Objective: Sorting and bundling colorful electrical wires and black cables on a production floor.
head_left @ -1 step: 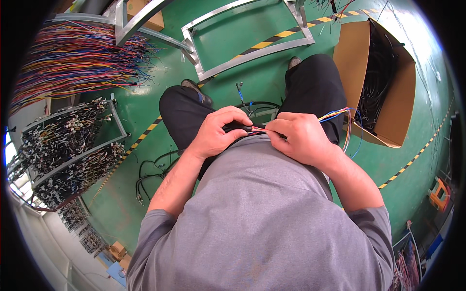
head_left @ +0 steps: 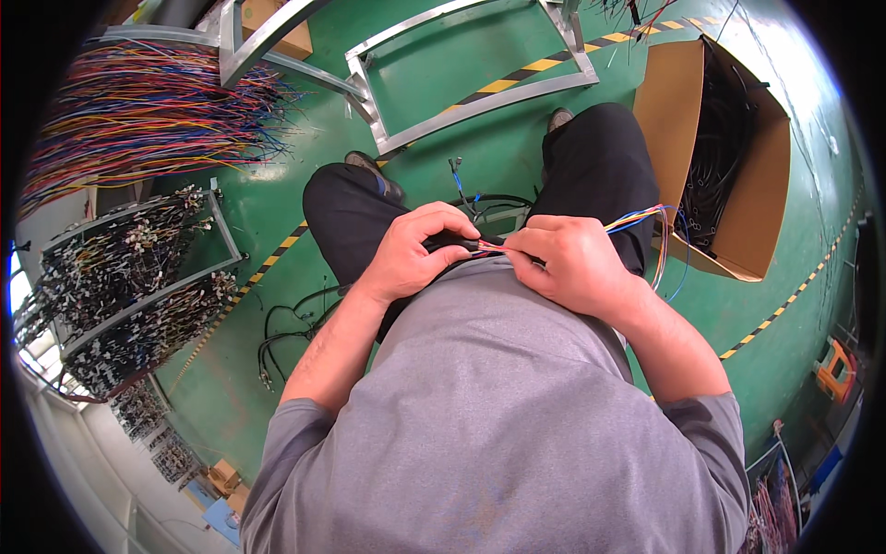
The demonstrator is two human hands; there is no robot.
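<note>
Nothing has shifted since the earlier frame, which shows the very same moment: both hands are held together in front of the person's waist exactly as before.

There are two hands, one black connector and one bundle of thin coloured wires. The left hand (head_left: 411,254) is curled closed around the black connector (head_left: 452,243), which pokes out of the fist toward 3 o'clock. The right hand (head_left: 572,263) sits just beside it at 3 o'clock, its fingers (head_left: 526,247) pinched shut on the coloured wires (head_left: 637,222) where they meet the connector. From there the wires run under the right hand and loop out at its 2 o'clock side, over the dark trouser leg.

On the green floor (head_left: 443,148) stands one open cardboard box (head_left: 664,102) of black cables at 2 o'clock, one metal frame (head_left: 480,92) at 12 o'clock, and racks of wire harnesses (head_left: 129,277) at 9 o'clock. A loose black cable (head_left: 286,332) lies on the floor at the left forearm's 9 o'clock.
</note>
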